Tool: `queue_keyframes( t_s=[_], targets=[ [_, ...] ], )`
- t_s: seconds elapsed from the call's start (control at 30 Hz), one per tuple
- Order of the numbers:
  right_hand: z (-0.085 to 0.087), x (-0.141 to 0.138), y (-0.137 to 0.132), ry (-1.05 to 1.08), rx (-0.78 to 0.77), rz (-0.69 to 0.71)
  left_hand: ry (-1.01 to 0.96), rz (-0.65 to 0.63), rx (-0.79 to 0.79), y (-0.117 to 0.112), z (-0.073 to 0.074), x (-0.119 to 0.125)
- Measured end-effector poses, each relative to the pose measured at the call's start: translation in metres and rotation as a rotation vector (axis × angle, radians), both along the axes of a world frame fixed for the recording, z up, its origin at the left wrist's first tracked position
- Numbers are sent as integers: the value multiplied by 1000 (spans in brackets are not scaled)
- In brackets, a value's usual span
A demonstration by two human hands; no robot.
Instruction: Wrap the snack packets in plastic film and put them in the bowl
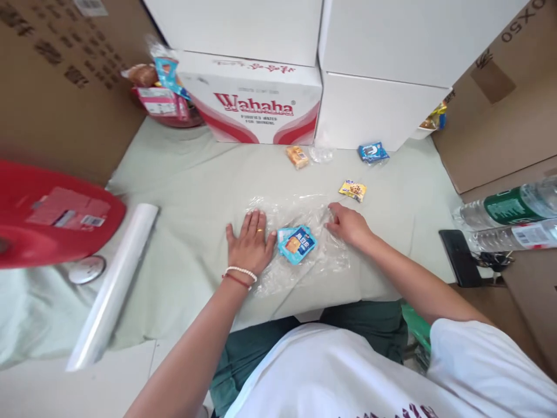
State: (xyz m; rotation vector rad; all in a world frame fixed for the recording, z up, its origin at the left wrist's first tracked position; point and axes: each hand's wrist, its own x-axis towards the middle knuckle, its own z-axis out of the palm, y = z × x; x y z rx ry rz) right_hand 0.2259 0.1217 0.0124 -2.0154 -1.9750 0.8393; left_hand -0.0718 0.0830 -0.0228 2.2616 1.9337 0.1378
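A sheet of clear plastic wrap (300, 212) lies spread on the pale green cloth (187, 191) in front of me. Blue snack packets (297, 244) sit on the wrap between my hands. My left hand (250, 244) lies flat with its fingers stretched out, pressing the wrap's left edge, just left of the packets. My right hand (348, 223) rests on the wrap's right side with its fingers curled on the film, near its upper right edge.
A roll of plastic wrap (115, 284) lies at the left beside a red basket (47, 212). Loose snacks: orange (297, 157), blue (373, 152), yellow (352, 190). White boxes, one marked Wahaha (252, 104), stand behind. Water bottles (509, 217) and a phone (459, 257) lie right.
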Motion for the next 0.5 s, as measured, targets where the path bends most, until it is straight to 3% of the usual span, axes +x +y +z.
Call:
queue_keyframes(
  t_s=[0.07,0.17,0.23,0.3,0.33,0.4,0.5],
  targets=[
    [-6,-8,3,-17,49,15,-23,5,17,-1,-1,0],
    [-8,3,12,34,6,-40,-59,19,51,-3,-4,0],
    [0,13,15,-31,1,-79,-79,23,56,-3,-5,0],
    [13,14,13,-128,112,-42,-95,15,48,-3,-6,-1],
    [21,11,11,-143,181,37,-101,12,44,-2,-6,-1],
    [33,-3,4,-87,231,328,-113,8,38,-2,-6,-1],
    [41,-27,-4,-19,87,757,-125,12,33,-2,-7,-2]
  ],
)
